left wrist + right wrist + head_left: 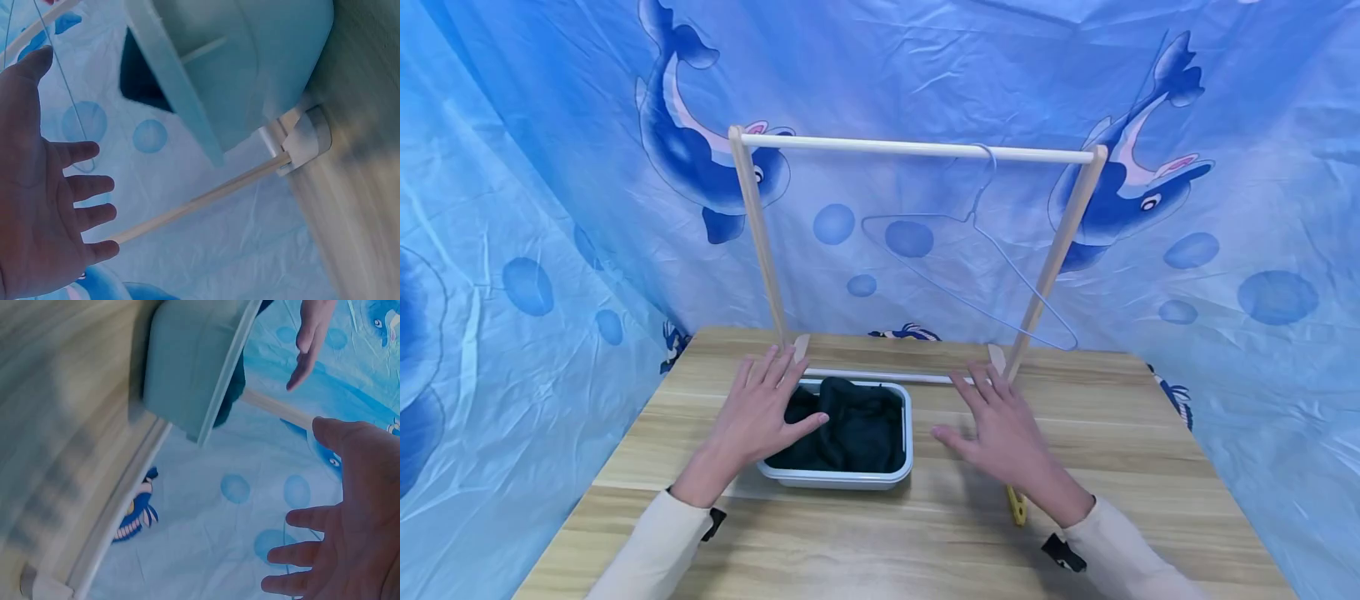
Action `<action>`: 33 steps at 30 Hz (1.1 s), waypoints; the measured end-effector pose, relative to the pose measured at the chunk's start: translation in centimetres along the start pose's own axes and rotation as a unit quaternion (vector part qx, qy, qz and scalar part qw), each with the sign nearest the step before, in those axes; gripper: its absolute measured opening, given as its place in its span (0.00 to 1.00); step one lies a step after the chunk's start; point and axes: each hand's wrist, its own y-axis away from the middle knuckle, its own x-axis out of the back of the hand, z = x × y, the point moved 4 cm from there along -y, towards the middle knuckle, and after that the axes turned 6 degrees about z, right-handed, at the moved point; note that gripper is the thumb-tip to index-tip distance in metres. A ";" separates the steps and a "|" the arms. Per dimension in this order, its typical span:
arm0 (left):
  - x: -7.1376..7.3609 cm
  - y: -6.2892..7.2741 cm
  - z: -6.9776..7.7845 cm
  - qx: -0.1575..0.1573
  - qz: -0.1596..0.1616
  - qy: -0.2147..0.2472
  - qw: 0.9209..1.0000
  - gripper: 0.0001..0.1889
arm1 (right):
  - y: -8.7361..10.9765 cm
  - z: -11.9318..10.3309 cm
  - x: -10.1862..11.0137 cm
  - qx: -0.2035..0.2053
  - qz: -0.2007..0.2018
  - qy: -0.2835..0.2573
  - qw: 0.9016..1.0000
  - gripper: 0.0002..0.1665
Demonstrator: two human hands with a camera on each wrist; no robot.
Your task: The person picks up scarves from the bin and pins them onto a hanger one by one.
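My left hand (758,417) hovers over the left side of a pale plastic tub (842,481), fingers spread and holding nothing. Inside the tub lies a bunched dark green cloth (868,425), which the left thumb overlaps in the head view. To the tub's right, my right hand (1000,425) is held out above the table with its fingers apart, gripping nothing. Both palms face down and forward. In the left wrist view the left hand (56,200) is beside the tub's outer wall, and the right wrist view shows the right hand (356,512) with straight fingers.
Behind the tub stands a wooden rack with a white top bar (880,146). A thin wire hanger (1022,275) hangs askew from its right half. A narrow yellow object (1017,506) lies partly hidden beneath the right forearm. Blue dolphin-print sheeting (910,75) surrounds the wood-grain table (865,550).
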 end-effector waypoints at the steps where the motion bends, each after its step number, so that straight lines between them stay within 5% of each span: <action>1: -0.2 -0.1 0.0 0.002 0.002 0.004 1.000 0.51 | 0.0 -0.2 -0.3 0.004 0.004 -0.006 1.000 0.52; 17: -3.0 -0.9 1.2 0.023 -0.011 0.052 0.998 0.47 | 0.9 -3.0 -4.4 -0.008 -0.040 -0.119 0.992 0.51; 33: -4.2 -1.1 1.9 0.037 -0.001 0.081 0.996 0.42 | 1.7 -2.9 -6.4 0.008 -0.050 -0.174 0.983 0.46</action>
